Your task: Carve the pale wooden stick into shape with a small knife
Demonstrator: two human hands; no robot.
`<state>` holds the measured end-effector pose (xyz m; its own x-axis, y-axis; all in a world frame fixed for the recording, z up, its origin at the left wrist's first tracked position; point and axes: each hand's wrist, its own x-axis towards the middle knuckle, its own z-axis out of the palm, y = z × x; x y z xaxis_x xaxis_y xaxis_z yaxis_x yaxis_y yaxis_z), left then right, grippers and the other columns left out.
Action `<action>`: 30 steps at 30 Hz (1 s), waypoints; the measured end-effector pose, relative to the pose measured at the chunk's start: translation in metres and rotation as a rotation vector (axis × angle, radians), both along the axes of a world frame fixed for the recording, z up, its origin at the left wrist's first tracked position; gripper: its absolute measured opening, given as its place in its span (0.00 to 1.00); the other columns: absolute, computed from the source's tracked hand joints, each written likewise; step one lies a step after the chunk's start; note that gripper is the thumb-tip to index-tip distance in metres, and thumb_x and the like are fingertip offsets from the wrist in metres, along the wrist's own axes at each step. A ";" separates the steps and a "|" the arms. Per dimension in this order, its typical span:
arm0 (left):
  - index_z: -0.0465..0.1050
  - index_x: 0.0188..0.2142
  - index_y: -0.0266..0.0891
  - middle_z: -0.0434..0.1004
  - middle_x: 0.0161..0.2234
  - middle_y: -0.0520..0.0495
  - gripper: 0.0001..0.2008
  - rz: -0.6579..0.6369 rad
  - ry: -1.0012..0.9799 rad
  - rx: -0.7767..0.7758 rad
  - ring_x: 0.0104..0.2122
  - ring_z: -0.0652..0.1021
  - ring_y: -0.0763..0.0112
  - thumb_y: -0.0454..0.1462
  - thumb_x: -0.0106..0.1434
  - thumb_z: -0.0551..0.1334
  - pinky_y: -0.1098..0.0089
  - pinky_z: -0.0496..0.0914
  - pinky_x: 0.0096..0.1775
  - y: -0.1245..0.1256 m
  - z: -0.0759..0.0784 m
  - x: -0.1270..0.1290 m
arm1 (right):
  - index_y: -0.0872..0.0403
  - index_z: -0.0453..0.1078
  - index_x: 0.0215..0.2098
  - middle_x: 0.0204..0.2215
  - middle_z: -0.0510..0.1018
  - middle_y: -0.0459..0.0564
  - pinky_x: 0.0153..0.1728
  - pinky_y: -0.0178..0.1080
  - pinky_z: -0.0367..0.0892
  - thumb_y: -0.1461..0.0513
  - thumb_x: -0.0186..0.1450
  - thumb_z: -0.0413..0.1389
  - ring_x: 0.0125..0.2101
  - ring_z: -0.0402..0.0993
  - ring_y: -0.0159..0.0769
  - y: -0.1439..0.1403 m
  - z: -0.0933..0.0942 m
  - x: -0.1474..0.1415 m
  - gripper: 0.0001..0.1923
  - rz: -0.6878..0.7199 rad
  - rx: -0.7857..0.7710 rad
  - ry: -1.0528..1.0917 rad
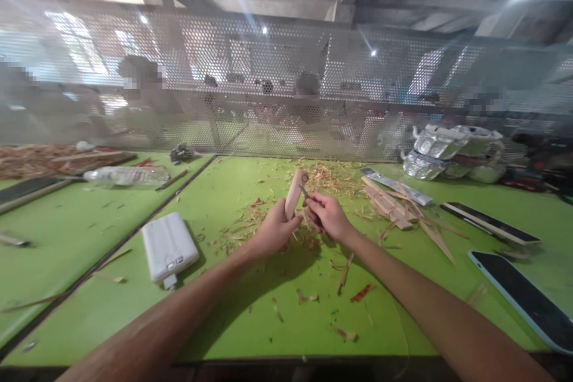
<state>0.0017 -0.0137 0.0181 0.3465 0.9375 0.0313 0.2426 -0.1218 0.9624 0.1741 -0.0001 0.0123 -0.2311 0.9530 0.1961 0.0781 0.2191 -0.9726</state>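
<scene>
My left hand point(276, 228) is closed around the lower part of a pale wooden block point(293, 191), which stands tilted above the green table point(233, 322). A round mark or shallow hollow shows near the block's top right edge. In my right hand point(329, 215) is a small carving knife point(304, 191), pinched by the fingers, its thin metal tip at the block just below the round mark. Most of its handle is hidden in the fingers. Curled wood shavings point(329, 176) lie behind and around both hands.
A white power bank point(170, 245) lies left, a phone point(523, 298) right. Wood strips point(389, 206) and a ruler-like metal strip point(398, 186) lie right of centre. Foil-like silver vessels point(436, 149) stand back right. A plastic bottle point(128, 175) lies left; a perforated screen point(268, 89) closes the back.
</scene>
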 end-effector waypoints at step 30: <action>0.64 0.45 0.36 0.63 0.24 0.60 0.11 -0.053 -0.034 -0.001 0.16 0.66 0.80 0.35 0.66 0.62 0.77 0.63 0.16 -0.002 -0.001 -0.003 | 0.53 0.64 0.29 0.18 0.60 0.40 0.21 0.35 0.49 0.53 0.69 0.53 0.19 0.54 0.28 -0.001 0.006 0.002 0.15 -0.164 0.157 -0.221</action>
<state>-0.0013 -0.0159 0.0170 0.3945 0.9179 0.0430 0.2029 -0.1326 0.9702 0.1766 -0.0015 0.0180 -0.1298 0.9433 0.3055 0.3310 0.3317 -0.8834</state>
